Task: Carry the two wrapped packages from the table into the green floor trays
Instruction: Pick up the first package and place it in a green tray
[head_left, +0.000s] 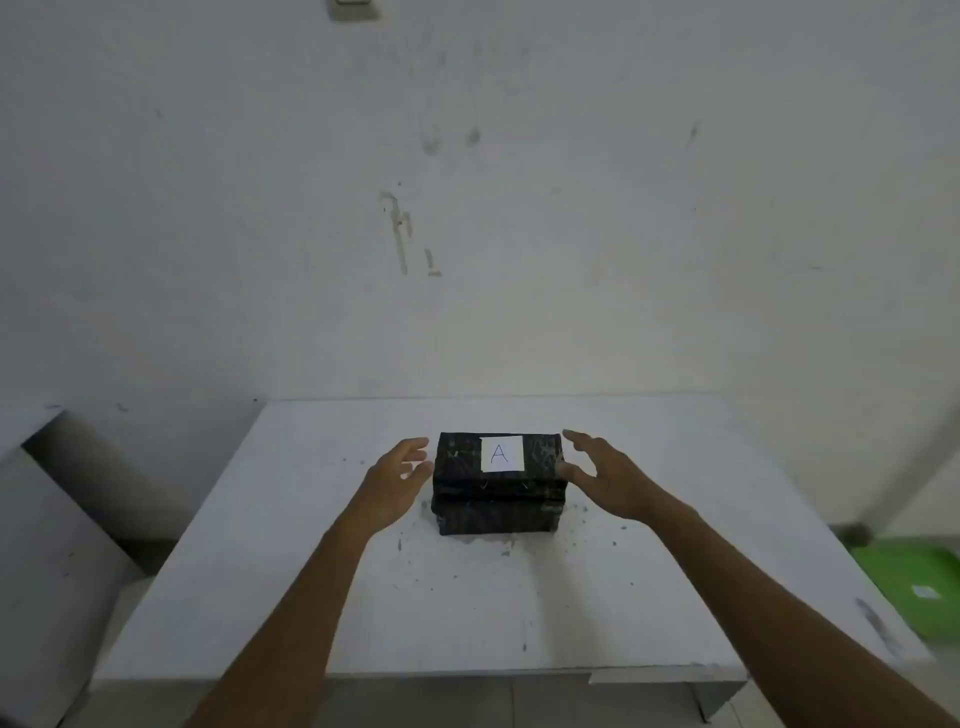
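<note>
Your left hand (400, 470) and right hand (605, 475), fingers spread and empty, flank the stacked packages (498, 483) mid-frame; long axis crosswise; probably not touching.

Dim, flat greenish light; soft focus, edges bowed by wide-angle distortion.

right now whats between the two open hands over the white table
In the head view, the dark wrapped package stack with a white paper label marked A sits between the left hand and right hand; neither hand visibly grips it.
</note>
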